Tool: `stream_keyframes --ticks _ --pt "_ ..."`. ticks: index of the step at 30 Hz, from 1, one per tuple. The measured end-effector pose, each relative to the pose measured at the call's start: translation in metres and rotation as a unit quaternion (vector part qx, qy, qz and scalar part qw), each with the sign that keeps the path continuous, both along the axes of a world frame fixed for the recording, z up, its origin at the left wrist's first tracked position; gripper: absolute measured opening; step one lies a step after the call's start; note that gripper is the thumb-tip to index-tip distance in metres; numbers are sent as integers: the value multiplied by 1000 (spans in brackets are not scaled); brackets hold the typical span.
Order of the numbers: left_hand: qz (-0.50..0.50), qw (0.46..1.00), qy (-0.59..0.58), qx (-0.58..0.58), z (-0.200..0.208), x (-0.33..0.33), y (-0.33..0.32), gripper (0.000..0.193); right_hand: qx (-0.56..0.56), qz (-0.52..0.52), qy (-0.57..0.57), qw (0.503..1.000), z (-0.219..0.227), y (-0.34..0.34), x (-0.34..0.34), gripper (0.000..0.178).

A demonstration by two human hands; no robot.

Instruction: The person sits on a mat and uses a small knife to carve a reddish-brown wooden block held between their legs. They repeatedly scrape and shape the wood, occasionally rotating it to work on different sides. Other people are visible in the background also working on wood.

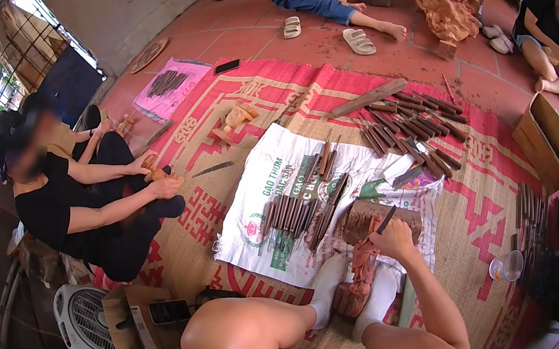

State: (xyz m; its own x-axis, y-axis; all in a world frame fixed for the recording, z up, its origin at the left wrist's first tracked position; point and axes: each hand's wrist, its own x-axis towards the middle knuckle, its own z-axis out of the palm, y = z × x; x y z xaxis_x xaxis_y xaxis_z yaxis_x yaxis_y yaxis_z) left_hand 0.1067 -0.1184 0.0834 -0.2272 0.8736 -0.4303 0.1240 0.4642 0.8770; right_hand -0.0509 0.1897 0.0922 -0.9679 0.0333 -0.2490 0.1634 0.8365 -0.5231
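My right hand point(395, 238) is closed around a dark, slim carving tool point(387, 219), whose end sticks up above the fist. Just under this hand, a reddish carved wood figure point(362, 268) stands between my white-socked feet point(329, 280), its lower end a squared block. Against its upper end lies a brown wood block point(365, 219) on a printed white sack point(252, 200). The tool's working end is hidden by my hand and the carving. My left hand is not in view.
Rows of dark-handled chisels point(287, 217) lie on the sack. More chisels point(415, 124) are heaped beyond it, near a long wooden bar point(367, 99). A plastic cup point(507, 265) sits at right. At left, a co-worker's hands point(161, 187) hold a carving; a fan point(90, 324) stands nearer.
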Motion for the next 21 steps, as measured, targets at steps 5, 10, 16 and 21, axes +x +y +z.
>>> stream_keyframes --ticks 5,10,16,21 --pt "0 1000 4 0 1 -3 -1 32 2 2 19 1000 -4 1 -1 25" --pt "-1 1000 2 -6 2 -2 -7 30 3 -4 4 1000 -3 0 -1 24" --pt "-4 1000 -4 -17 3 -2 -17 29 10 6 -1 1000 -5 3 0 22" --pt "-4 1000 0 -2 4 2 0 28 -7 9 -7 1000 3 0 1 18"
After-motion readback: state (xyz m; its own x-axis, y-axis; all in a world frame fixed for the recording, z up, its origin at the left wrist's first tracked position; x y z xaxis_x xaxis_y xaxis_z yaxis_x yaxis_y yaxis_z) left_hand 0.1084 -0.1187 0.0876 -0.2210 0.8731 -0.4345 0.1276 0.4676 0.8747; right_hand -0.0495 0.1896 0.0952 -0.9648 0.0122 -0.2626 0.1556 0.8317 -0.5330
